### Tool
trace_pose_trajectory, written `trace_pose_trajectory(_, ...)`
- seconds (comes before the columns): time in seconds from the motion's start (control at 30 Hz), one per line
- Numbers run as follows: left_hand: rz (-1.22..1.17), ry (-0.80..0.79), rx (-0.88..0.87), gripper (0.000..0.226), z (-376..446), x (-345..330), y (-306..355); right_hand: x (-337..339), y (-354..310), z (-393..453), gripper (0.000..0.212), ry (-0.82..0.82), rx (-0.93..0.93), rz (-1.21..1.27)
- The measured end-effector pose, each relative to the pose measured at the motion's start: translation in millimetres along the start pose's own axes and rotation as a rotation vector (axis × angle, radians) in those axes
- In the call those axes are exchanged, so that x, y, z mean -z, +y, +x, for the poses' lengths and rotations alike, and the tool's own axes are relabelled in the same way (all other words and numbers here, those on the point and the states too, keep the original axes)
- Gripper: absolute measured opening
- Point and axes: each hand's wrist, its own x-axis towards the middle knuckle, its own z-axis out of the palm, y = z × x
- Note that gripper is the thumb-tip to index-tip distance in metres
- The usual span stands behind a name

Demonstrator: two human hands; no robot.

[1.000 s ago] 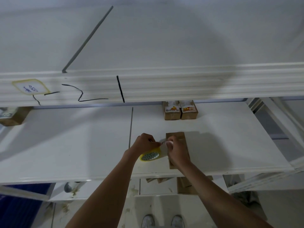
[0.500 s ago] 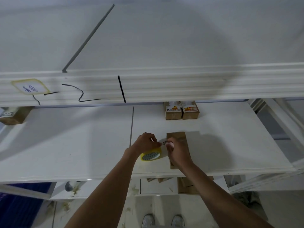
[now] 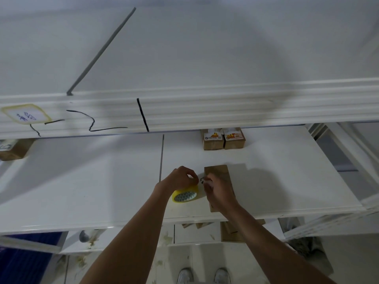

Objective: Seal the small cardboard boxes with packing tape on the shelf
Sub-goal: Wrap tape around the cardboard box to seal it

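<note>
A flat brown cardboard box (image 3: 220, 175) lies on the white shelf (image 3: 102, 181) near its front edge. Left of it stands a yellow roll of packing tape (image 3: 185, 195). My left hand (image 3: 181, 178) grips the top of the roll with curled fingers. My right hand (image 3: 218, 193) rests over the box's left side and pinches something small and dark at the tape's end, between the roll and the box. Much of the box's near half is hidden under that hand.
Two small boxes with printed labels (image 3: 223, 139) stand side by side at the back of the shelf. Another brown box (image 3: 12, 149) sits at the far left. An upper shelf edge (image 3: 184, 111) overhangs. More boxes (image 3: 231, 230) lie on the lower shelf.
Both hands have stayed at the roll and box. The pale strip of tape between them has given way to a small dark piece at my right fingertips.
</note>
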Motion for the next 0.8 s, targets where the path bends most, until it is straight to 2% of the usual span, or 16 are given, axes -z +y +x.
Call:
trace_pose_trajectory(0.2,0.033,-0.034,0.002,0.019,0.2,1.5,3.0,3.0,-2.1,-3.3,0.009,-0.021,0.012,0.035)
trace_pose_trajectory(0.67,0.088,-0.035,-0.027,0.024,-3.5,2.7,7.5,8.5,-7.5,-7.9,0.025,-0.065,0.019,0.005)
trace_pose_trajectory(0.8,0.159,-0.056,-0.027,0.024,-1.4,3.4,9.2,8.9,-8.8,-9.6,0.021,-0.109,-0.004,0.070)
